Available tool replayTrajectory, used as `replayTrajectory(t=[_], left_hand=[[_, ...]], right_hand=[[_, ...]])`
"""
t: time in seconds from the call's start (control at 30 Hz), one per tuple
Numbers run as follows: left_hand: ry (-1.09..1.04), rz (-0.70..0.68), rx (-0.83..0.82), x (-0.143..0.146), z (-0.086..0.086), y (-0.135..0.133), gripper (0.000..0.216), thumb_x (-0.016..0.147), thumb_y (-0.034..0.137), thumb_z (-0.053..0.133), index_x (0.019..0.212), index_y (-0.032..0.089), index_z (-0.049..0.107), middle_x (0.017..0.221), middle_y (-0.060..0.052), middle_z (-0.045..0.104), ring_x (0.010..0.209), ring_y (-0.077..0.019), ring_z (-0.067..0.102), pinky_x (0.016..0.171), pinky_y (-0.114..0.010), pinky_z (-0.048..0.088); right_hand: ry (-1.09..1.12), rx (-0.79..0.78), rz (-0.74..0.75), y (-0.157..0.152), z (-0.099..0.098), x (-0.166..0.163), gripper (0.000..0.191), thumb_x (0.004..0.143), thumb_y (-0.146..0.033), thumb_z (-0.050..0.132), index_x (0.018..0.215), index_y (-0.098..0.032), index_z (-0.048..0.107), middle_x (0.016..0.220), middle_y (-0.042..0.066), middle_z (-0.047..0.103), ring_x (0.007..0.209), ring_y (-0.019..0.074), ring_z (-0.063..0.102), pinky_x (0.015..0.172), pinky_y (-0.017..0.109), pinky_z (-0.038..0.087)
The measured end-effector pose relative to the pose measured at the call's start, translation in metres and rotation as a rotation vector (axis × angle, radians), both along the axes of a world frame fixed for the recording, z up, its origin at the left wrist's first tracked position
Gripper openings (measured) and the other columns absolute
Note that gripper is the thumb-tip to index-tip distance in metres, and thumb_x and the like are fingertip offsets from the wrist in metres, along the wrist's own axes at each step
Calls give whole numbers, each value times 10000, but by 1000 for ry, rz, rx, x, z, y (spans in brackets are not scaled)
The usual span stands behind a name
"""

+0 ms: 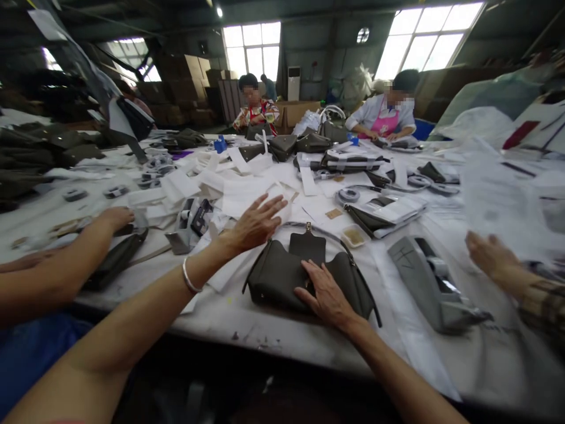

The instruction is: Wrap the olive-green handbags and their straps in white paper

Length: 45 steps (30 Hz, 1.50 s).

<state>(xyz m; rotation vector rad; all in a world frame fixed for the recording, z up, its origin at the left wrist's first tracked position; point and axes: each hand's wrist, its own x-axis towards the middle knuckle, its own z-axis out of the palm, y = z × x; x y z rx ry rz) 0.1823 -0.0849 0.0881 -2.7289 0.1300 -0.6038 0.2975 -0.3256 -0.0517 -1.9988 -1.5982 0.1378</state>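
Note:
A dark grey handbag point(282, 274) with a flap and thin strap lies flat on the white table in front of me. My right hand point(325, 293) rests on the bag's front, fingers spread flat and holding nothing. My left hand point(256, 222), with a silver bangle on the wrist, hovers with fingers stretched out over white paper sheets point(247, 194) just beyond the bag's left corner.
A co-worker's arm point(62, 259) reaches in at left onto another dark bag. Another person's hand point(492, 256) is at right near a grey bag point(426, 282). Two people work at the table's far side. Papers, bags and a small tray point(353, 235) crowd the table point(247, 321).

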Motion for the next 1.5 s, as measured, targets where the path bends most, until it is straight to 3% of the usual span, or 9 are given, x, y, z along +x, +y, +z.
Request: replayTrajectory(t=[0.17, 0.33, 0.6, 0.8, 0.87, 0.97, 1.07, 1.2, 1.5], left_hand=[[213, -179, -172, -25, -36, -85, 165, 925, 144, 484, 1042, 129, 599, 1319, -141, 585, 1218, -245, 559, 1038, -367, 472], [396, -113, -363, -38, -70, -114, 144, 923, 99, 462, 1014, 157, 558, 1054, -81, 663, 958, -194, 648, 855, -296, 533], [307, -216, -390, -43, -77, -118, 250, 956, 71, 447, 1157, 176, 553, 1144, -84, 641, 1034, -194, 626, 912, -314, 495], [313, -196, -376, -45, -81, -120, 153, 954, 104, 507, 1080, 158, 573, 1006, -46, 648, 949, -194, 632, 871, -311, 502], [317, -201, -357, -44, -81, -120, 127, 949, 103, 514, 1050, 154, 573, 988, -46, 647, 933, -198, 634, 852, -317, 505], [314, -194, -322, -42, -82, -121, 97, 950, 115, 515, 1018, 160, 568, 960, -45, 648, 887, -202, 640, 808, -325, 511], [278, -197, -287, -42, -84, -122, 107, 959, 121, 499, 1036, 156, 564, 937, -46, 654, 890, -206, 645, 817, -334, 515], [185, -201, -263, -47, -87, -121, 130, 974, 114, 455, 1023, 141, 572, 921, -54, 658, 888, -195, 644, 829, -329, 519], [173, -159, -598, -63, -102, -116, 279, 940, 93, 458, 1153, 187, 612, 1208, -65, 666, 1129, -180, 619, 1004, -302, 473]], right_hand=[[60, 74, -30, 0, -3, 4, 657, 884, -412, 635, 1444, -153, 410, 1423, 170, 523, 1332, 318, 478, 1138, 547, 365], [55, 12, 213, -6, 6, 8, 382, 874, -163, 523, 1226, -254, 639, 1226, 61, 680, 1241, 268, 560, 1125, 463, 398], [100, 350, -224, -41, 25, 10, 436, 875, -200, 485, 1301, -219, 574, 1259, 100, 635, 1249, 268, 541, 1095, 486, 436], [56, 805, -472, -70, 96, -4, 478, 901, -190, 571, 1373, -217, 498, 1401, 115, 508, 1279, 268, 515, 1081, 508, 436], [-100, 810, -363, -68, 125, -13, 389, 894, -151, 596, 1275, -228, 586, 1314, 89, 581, 1236, 244, 547, 1093, 467, 423], [-159, 561, -74, -47, 147, -22, 283, 910, -128, 579, 1163, -232, 651, 1189, 64, 658, 1109, 196, 617, 1011, 360, 484], [-119, 206, 76, -16, 136, -21, 240, 896, -98, 578, 1084, -197, 689, 1102, 70, 695, 1039, 200, 640, 946, 334, 509], [-84, -125, 66, 9, 96, -8, 201, 875, -80, 573, 932, -183, 736, 972, 70, 725, 950, 219, 655, 890, 342, 512], [47, -2, -71, -10, 33, -1, 173, 885, -204, 590, 963, -236, 742, 984, 58, 728, 949, 225, 659, 898, 368, 528]])
